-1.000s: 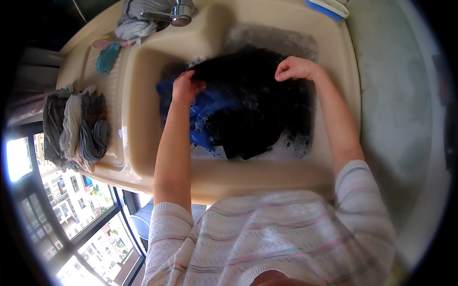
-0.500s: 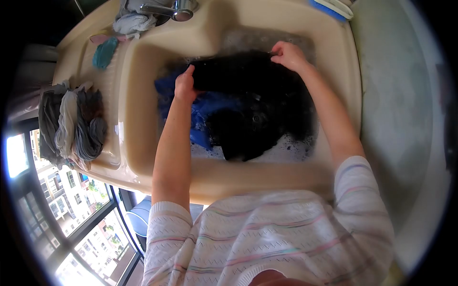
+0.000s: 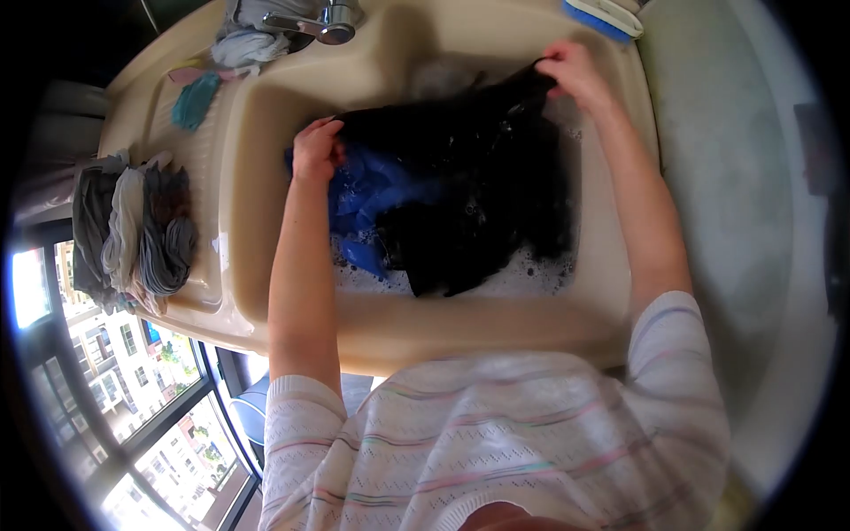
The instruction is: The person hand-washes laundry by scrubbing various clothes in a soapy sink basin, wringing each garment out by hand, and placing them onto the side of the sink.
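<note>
A black garment (image 3: 478, 168) lies partly in soapy water in the beige sink (image 3: 425, 327), its upper edge raised and stretched between my hands. My left hand (image 3: 319, 149) pinches its upper left corner over the basin's left side. At the upper right, my right hand (image 3: 571, 73) grips the other corner, close to the back wall of the basin. Blue cloth (image 3: 367, 181) sits wet in the water beside the black one, just right of my left hand. Foam and bubbles show along the front of the water.
A chrome faucet (image 3: 335, 26) stands at the back, with grey cloths (image 3: 252, 40) beside it. Wrung grey and white cloths (image 3: 133, 230) rest on the ribbed left ledge, near a teal cloth (image 3: 196, 101). A blue-and-white brush (image 3: 604, 18) lies at the back right rim.
My hands have moved apart, the right one up and to the right, the left one slightly left. Between them the black garment's upper edge has been lifted and spread wider.
</note>
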{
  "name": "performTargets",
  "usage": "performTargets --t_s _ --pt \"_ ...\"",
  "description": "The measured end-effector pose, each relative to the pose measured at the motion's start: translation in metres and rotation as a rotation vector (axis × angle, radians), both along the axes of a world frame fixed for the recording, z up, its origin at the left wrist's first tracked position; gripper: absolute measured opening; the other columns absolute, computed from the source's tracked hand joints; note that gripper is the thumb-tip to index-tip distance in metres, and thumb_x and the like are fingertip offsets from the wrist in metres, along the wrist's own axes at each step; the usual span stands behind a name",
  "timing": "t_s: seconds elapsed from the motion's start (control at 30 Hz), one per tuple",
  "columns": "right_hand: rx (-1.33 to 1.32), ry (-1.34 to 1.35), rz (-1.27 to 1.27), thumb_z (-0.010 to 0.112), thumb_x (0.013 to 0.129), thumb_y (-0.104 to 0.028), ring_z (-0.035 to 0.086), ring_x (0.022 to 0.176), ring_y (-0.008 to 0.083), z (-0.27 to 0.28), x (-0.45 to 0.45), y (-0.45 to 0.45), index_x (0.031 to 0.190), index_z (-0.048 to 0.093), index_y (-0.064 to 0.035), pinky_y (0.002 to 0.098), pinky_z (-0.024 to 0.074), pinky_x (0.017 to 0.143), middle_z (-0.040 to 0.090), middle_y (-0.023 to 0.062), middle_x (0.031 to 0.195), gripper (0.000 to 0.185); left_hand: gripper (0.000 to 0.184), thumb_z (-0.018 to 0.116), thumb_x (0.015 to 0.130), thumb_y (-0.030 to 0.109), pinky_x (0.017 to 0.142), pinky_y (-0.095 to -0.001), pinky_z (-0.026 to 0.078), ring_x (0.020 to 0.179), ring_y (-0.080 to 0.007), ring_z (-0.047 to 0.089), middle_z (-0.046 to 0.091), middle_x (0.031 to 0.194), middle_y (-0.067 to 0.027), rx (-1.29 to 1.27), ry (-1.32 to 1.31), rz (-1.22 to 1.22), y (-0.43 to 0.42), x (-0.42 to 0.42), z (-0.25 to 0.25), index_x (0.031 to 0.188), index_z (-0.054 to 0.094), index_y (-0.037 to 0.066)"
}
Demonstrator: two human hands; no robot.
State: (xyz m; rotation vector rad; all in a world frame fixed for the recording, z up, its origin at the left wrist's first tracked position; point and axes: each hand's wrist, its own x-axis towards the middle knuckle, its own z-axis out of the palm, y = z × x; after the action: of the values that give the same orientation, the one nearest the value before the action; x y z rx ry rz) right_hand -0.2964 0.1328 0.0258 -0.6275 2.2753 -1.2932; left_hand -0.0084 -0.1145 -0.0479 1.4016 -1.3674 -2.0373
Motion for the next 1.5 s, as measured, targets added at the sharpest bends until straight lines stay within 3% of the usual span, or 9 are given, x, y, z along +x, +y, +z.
performTargets --t_s 0.3,0.5,0.53,0.57,0.77,0.83,1.07,1.23,1.5 --pt "-0.635 0.185 -0.345 0.046 0.085 -0.013 0.05 0.05 0.0108 0.14 -0.023 0.023 0.101 0.054 -0.0088 0.0264 0.0438 0.042 0.053 0.004 0.072 0.019 0.019 0.057 0.075 0.005 0.038 -0.0224 0.031 0.041 -0.0091 0.042 0.048 0.055 -0.0024 -0.64 0.229 -0.005 -0.017 -0.012 0.17 0.092 0.063 -0.001" --pt "-0.282 0.518 -0.254 0.055 0.081 -0.01 0.053 0.05 0.0116 0.092 -0.013 0.037 0.098 0.057 -0.0065 0.0255 0.0455 0.045 0.058 0.0032 0.074 0.018 0.023 0.056 0.07 0.013 0.065 -0.0318 0.048 0.064 -0.0211 0.062 0.065 0.074 -0.01 -1.26 -0.221 -0.157 -0.005 -0.006 0.163 0.09 0.067 0.01" --pt "-0.086 0.577 -0.153 0.054 0.082 -0.012 0.053 0.049 0.0115 0.048 -0.011 0.04 0.101 0.057 -0.0071 0.0262 0.0446 0.045 0.058 0.0033 0.072 0.019 0.023 0.058 0.067 0.013 0.07 -0.0334 0.048 0.074 -0.0263 0.063 0.065 0.079 -0.0121 -1.243 -0.377 -0.329 0.007 -0.001 0.147 0.088 0.067 0.01" --pt "0.105 0.529 -0.035 0.057 0.078 -0.02 0.061 0.078 0.0253 -0.011 -0.021 0.049 0.096 0.061 -0.0114 0.0344 0.0482 0.073 0.063 0.0111 0.09 0.021 0.02 0.06 0.064 0.013 0.072 -0.033 0.048 0.075 -0.0258 0.063 0.065 0.078 -0.0116 -1.243 -0.442 -0.477 0.005 0.006 0.11 0.084 0.066 0.011" --pt "0.854 0.391 0.355 0.065 0.07 -0.022 0.059 0.089 0.0296 -0.075 0.04 0.061 0.088 0.059 -0.0067 0.0386 0.0468 0.075 0.063 0.0113 0.091 0.024 0.021 0.065 0.064 0.016 0.076 -0.0353 0.048 0.085 -0.0258 0.061 0.065 0.086 -0.0098 -0.795 -0.863 -0.843 0.041 0.035 0.02 0.084 0.065 0.011" --pt "0.882 0.398 0.403 0.066 0.073 -0.021 0.056 0.096 0.0308 -0.066 0.046 0.048 0.092 0.058 -0.0046 0.04 0.0452 0.079 0.061 0.0133 0.098 0.026 0.024 0.066 0.064 0.017 0.076 -0.0353 0.048 0.085 -0.0253 0.062 0.065 0.085 -0.0097 -0.851 -0.834 -0.803 0.04 0.036 0.016 0.088 0.064 0.012" --pt "0.313 0.054 -0.09 0.059 0.08 -0.017 0.056 0.045 0.0126 -0.045 0.004 0.037 0.09 0.057 -0.0022 0.0271 0.0438 0.039 0.061 0.0094 0.064 0.018 0.027 0.062 0.072 0.008 0.048 -0.0286 0.047 0.051 -0.0149 0.058 0.062 0.071 -0.0067 -0.499 -0.387 -0.34 0.012 0.043 0.017 0.099 0.062 0.005" --pt "-0.252 0.14 -0.152 0.06 0.078 -0.008 0.056 0.056 0.0096 0.077 -0.01 0.028 0.099 0.052 -0.004 0.0225 0.0464 0.045 0.056 0.0038 0.076 0.023 0.022 0.057 0.072 0.002 0.039 -0.0228 0.04 0.043 -0.0087 0.049 0.055 0.06 -0.0031 -0.59 -0.058 -0.271 -0.021 0.046 0.091 0.094 0.061 0.002" --pt "0.678 -0.154 0.458 0.059 0.07 -0.009 0.055 0.047 0.0118 0.023 -0.008 0.054 0.099 0.052 -0.0044 0.0274 0.0445 0.038 0.055 0.0055 0.062 0.029 0.028 0.059 0.065 0.005 0.051 -0.029 0.046 0.055 -0.0154 0.055 0.056 0.063 -0.0039 -0.654 -0.464 -1.053 0.005 0.077 0.094 0.093 0.061 0.007"
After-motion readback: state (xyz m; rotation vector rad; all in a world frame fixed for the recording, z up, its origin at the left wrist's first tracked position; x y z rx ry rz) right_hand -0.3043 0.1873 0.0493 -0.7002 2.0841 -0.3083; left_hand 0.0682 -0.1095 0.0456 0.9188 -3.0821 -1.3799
